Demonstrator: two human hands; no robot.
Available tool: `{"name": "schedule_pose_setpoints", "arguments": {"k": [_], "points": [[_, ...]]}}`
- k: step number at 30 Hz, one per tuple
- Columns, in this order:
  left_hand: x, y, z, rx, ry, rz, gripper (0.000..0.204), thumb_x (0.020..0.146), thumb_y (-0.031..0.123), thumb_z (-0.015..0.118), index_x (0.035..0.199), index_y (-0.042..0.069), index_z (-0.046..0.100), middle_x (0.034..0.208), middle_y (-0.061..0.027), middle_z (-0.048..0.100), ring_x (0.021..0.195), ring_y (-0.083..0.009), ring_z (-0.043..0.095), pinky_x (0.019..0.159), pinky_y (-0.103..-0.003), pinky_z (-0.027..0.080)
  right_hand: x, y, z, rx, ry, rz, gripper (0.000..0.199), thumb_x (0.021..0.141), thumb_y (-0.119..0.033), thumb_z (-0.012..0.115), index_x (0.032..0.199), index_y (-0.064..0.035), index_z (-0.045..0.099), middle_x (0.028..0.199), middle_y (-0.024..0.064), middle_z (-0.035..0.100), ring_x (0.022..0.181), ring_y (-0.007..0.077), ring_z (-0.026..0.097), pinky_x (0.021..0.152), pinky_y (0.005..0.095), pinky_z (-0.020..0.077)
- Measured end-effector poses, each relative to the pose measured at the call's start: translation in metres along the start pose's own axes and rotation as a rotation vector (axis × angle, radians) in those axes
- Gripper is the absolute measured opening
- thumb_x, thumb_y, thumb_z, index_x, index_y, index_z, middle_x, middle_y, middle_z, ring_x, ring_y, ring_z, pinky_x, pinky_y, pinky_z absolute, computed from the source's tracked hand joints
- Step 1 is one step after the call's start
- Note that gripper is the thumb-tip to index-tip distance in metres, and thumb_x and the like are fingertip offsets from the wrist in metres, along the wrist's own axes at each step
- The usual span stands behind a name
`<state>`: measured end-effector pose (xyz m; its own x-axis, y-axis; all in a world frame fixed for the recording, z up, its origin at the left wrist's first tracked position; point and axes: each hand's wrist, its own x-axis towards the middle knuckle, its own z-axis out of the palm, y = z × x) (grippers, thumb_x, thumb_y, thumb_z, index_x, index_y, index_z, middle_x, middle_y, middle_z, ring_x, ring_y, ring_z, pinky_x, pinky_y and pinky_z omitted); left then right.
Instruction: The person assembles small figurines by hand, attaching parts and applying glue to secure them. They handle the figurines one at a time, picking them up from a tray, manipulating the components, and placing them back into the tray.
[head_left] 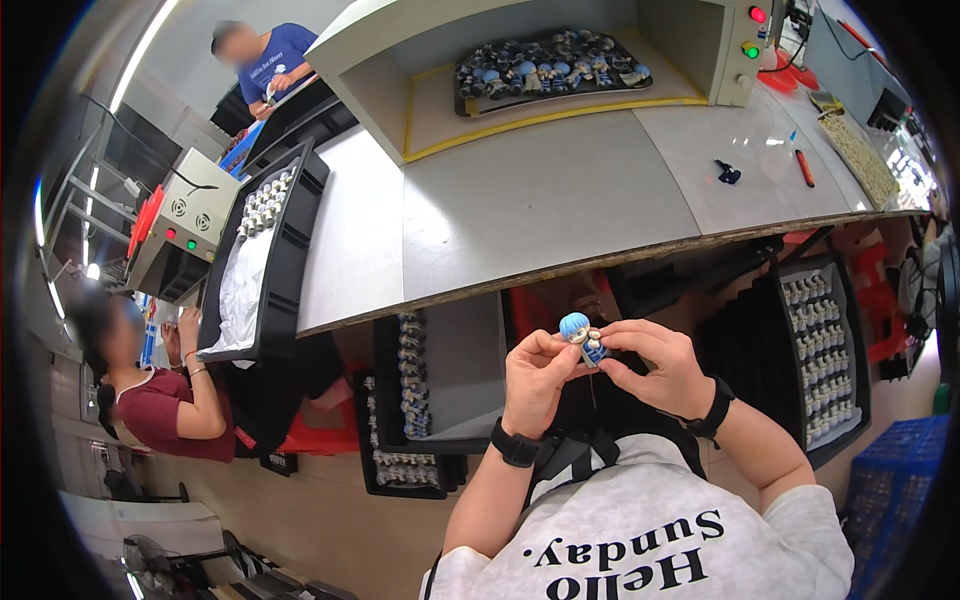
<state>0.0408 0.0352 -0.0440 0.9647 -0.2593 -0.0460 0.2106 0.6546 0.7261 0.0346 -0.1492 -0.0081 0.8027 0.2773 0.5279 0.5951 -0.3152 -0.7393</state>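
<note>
Figurine (583,338) — just one — held in two hands (534,380).

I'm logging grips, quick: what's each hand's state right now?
Left hand: closed, pinching the blue-haired figurine.
Right hand: closed, pinching that same figurine.

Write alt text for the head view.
A person's left hand and right hand hold a small blue-haired figurine in front of a worktable. On the table, an open-fronted box shelters a dark tray of small figurines. Two other people appear at left.
</note>
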Motion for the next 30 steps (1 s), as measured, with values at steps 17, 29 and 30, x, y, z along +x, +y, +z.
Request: {"name": "schedule_pose_setpoints", "arguments": {"k": [17,29,30], "points": [[-0.002,-0.002,-0.01,-0.052,0.039,-0.055,0.002,0.091,0.0,0.055,0.092,0.002,0.056,0.107,-0.02,0.064,0.097,-0.0243,0.066,0.081,-0.04,0.059,-0.001,-0.002,0.014,0.054,0.011,0.113,0.02,0.08,-0.002,0.071,0.099,0.0041,0.065,0.102,0.0141,0.066,0.086,0.0206,0.067,0.074,0.0283,0.0569],[-0.003,-0.013,-0.025,-0.081,0.031,-0.082,0.016,0.087,-0.005,0.061,0.099,0.002,0.055,0.114,-0.019,0.062,0.102,-0.0234,0.064,0.086,-0.038,0.057,0.002,0.001,0.026,0.032,-0.016,0.184,0.017,0.082,0.0,0.068,0.098,0.006,0.064,0.099,0.0143,0.066,0.08,0.0197,0.068,0.07,0.0273,0.0584],[-0.003,-0.014,-0.027,-0.072,0.04,-0.077,0.018,0.086,-0.005,0.062,0.1,0.003,0.055,0.114,-0.0184,0.062,0.103,-0.023,0.064,0.086,-0.038,0.056,0.003,0.0,0.028,0.033,-0.022,0.195,0.017,0.082,0.0,0.067,0.098,0.0061,0.064,0.099,0.0144,0.066,0.08,0.0199,0.068,0.07,0.0275,0.0581]]}}
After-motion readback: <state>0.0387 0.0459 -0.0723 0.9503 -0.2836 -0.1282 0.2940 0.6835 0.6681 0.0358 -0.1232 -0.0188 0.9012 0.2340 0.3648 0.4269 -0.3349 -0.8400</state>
